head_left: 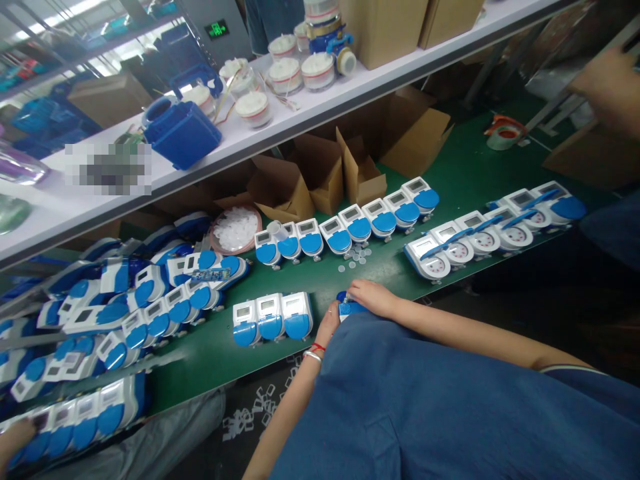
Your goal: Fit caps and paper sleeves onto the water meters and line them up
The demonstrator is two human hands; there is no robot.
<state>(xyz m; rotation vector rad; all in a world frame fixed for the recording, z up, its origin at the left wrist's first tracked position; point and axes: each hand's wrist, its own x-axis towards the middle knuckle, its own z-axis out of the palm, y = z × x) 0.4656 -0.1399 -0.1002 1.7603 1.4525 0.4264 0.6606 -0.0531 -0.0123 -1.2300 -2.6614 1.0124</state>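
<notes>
At the front edge of the bench, a blue and white water meter (351,309) sits between my hands, mostly hidden by them and by my blue clothing. My left hand (329,321), with a red string and a silver bangle at the wrist, is closed on its left side. Curled over its top right is my right hand (374,297), whose fingertips are partly hidden. Three finished-looking meters (271,319) with blue lids stand in a row left of my hands. Small clear discs (356,255) lie behind them, before a longer row of meters (357,227).
Meters with raised lids (480,237) line the bench at right. A pink bowl of clear pieces (236,229) and open cartons (320,177) stand behind. Many meters crowd the left, near another person's hand (17,437). A white shelf (300,127) overhangs the back. Another person's hand (613,87) is upper right.
</notes>
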